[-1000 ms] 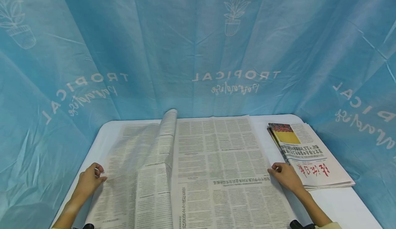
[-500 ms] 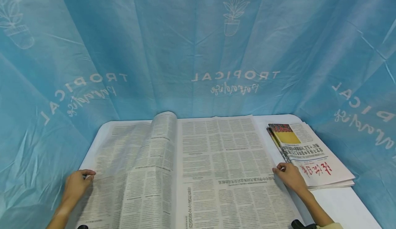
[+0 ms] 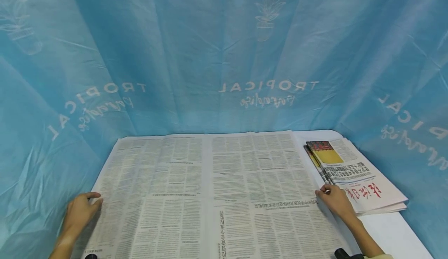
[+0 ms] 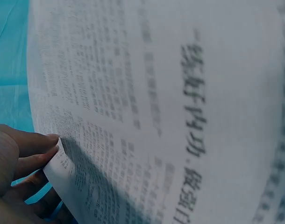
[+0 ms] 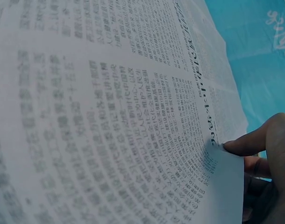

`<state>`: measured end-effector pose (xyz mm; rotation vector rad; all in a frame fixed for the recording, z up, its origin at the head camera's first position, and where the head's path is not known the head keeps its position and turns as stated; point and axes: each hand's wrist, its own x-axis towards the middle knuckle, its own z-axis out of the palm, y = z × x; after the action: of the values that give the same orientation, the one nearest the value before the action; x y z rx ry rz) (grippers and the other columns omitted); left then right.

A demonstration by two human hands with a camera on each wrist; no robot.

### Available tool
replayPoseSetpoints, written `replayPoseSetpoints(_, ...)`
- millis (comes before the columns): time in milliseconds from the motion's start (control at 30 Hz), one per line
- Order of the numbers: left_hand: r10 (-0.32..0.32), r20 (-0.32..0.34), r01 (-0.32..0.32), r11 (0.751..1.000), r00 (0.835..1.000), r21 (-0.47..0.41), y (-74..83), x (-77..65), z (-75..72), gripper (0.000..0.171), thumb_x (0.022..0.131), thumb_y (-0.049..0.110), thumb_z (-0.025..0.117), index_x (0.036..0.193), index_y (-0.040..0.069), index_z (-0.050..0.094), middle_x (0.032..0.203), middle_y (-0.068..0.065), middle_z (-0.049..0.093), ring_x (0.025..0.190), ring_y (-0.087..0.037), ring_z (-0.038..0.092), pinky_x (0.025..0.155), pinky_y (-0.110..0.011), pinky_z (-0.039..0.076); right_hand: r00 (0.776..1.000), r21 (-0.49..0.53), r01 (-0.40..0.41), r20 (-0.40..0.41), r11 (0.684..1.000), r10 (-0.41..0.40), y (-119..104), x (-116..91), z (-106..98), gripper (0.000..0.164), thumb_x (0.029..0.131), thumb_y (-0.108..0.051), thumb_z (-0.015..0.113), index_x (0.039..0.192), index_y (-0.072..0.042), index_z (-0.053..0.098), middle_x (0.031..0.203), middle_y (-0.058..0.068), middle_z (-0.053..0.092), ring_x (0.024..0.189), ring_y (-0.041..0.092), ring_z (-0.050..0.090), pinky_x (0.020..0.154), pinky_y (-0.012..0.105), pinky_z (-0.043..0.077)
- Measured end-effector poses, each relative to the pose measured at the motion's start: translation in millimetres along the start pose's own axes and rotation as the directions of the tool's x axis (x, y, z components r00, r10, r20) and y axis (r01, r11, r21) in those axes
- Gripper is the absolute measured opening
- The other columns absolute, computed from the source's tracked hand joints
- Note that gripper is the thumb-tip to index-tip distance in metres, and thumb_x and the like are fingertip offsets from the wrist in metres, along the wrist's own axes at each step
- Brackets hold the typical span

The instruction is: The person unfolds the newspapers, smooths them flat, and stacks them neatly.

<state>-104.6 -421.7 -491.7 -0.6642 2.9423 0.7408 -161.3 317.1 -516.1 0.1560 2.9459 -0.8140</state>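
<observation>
A large newspaper (image 3: 175, 208) lies spread open in the head view, its pale centre fold running front to back. At its left edge, my left hand (image 3: 78, 212) pinches the paper; the left wrist view shows that hand (image 4: 21, 163) with the sheet's edge (image 4: 60, 156) between thumb and fingers. Across from it, my right hand (image 3: 336, 201) grips the right edge. In the right wrist view, the right thumb (image 5: 245, 142) lies on top of the printed page (image 5: 133, 116), with curled fingers beneath the edge. The near end of the newspaper is cut off by the frame.
Several folded newspapers (image 3: 360, 181) with a red masthead are stacked to the right, close beside my right hand. Both the spread paper and the stack lie on a white table (image 3: 388, 230). A blue printed curtain (image 3: 217, 56) surrounds the table at the back and sides.
My left hand has moved left and toward me, drawing the curled left page out flat, so the roll near the centre fold is gone. My right hand has shifted slightly right.
</observation>
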Motion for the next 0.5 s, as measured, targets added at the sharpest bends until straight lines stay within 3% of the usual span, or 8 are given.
replayPoseSetpoints(167, -0.014, -0.015, 0.014, 1.000, 1.000, 0.022, 2.9, 4.2, 2.1, 0.037, 0.085, 0.011, 0.067, 0.111, -0.015, 0.061, 0.122, -0.041, 0.051, 0.106, -0.056, 0.051, 0.083, -0.059, 0.043, 1.000, 0.001, 0.027, -0.015, 1.000, -0.027, 3.0, -0.6, -1.5, 0.023, 0.093, -0.022, 0.060, 0.081, -0.002, 0.059, 0.060, 0.002, 0.050, 0.053, 0.016, 0.042, 0.050, 0.030, 0.032)
replayPoseSetpoints(333, -0.025, -0.020, 0.025, 1.000, 0.999, 0.011, 3.0, 4.6, 3.7, 0.039, 0.085, 0.011, 0.067, 0.113, -0.016, 0.059, 0.120, -0.041, 0.049, 0.109, -0.057, 0.048, 0.086, -0.060, 0.041, 0.996, -0.003, 0.068, -0.053, 0.998, -0.068, 2.7, -1.7, -1.6, 0.021, 0.093, -0.020, 0.062, 0.081, -0.003, 0.059, 0.057, 0.000, 0.048, 0.050, 0.014, 0.040, 0.047, 0.028, 0.032)
replayPoseSetpoints(500, 0.039, -0.039, -0.038, 0.999, 0.998, 0.016, 3.0, 4.5, 4.8, 0.038, 0.085, 0.008, 0.066, 0.113, -0.017, 0.058, 0.115, -0.042, 0.049, 0.108, -0.058, 0.047, 0.088, -0.061, 0.039, 0.998, -0.005, 0.053, -0.035, 0.999, -0.053, 2.3, -2.7, -2.3, 0.020, 0.093, -0.020, 0.060, 0.082, -0.004, 0.058, 0.057, 0.001, 0.046, 0.050, 0.015, 0.041, 0.047, 0.030, 0.032)
